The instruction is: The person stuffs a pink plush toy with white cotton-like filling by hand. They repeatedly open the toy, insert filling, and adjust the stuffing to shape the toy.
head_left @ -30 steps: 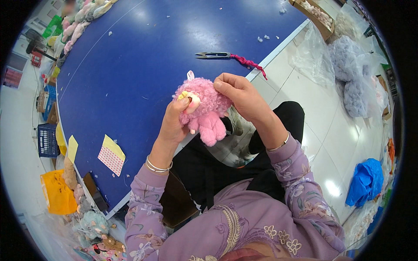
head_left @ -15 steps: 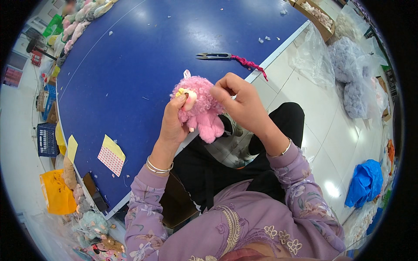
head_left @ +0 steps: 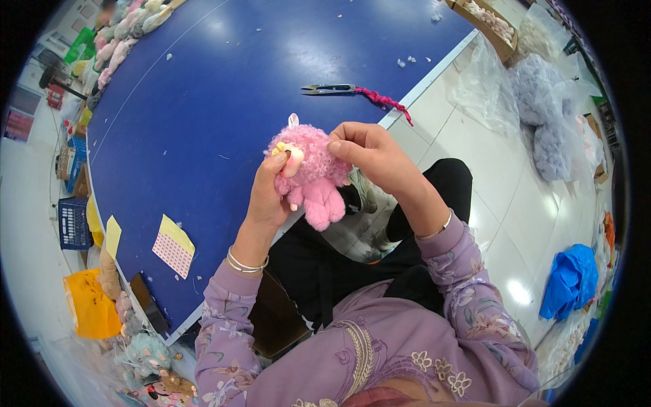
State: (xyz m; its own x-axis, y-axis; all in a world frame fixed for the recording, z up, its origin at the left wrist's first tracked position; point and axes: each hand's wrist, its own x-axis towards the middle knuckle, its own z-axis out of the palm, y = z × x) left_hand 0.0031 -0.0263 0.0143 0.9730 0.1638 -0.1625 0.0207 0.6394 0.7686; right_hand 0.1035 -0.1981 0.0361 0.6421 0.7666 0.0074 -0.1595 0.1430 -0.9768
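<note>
A small pink plush doll (head_left: 317,152) with curly fleece, a pale face, a yellow bow and a white-lined ear is held above the table's near edge. My left hand (head_left: 270,186) is closed around its left side, thumb against the face. At the doll's right side, my right hand (head_left: 369,152) pinches with thumb and forefinger at the curly fleece; whether a thread or only fleece is between the fingertips is too small to tell. Beyond the doll, thread snips (head_left: 330,89) with a braided magenta cord (head_left: 383,100) lie on the blue table (head_left: 190,122).
A sheet of small red-and-white stickers (head_left: 173,247) and a yellow paper piece (head_left: 112,235) lie at the table's left. Plush pieces (head_left: 122,51) are heaped far left. Plastic bags of grey plush (head_left: 546,102) and a blue bag (head_left: 569,279) sit on the floor at right.
My right hand has come down slightly, its thumb and forefinger now against the fleece. The doll has tipped a little, its legs lower. My left hand keeps its grip.
</note>
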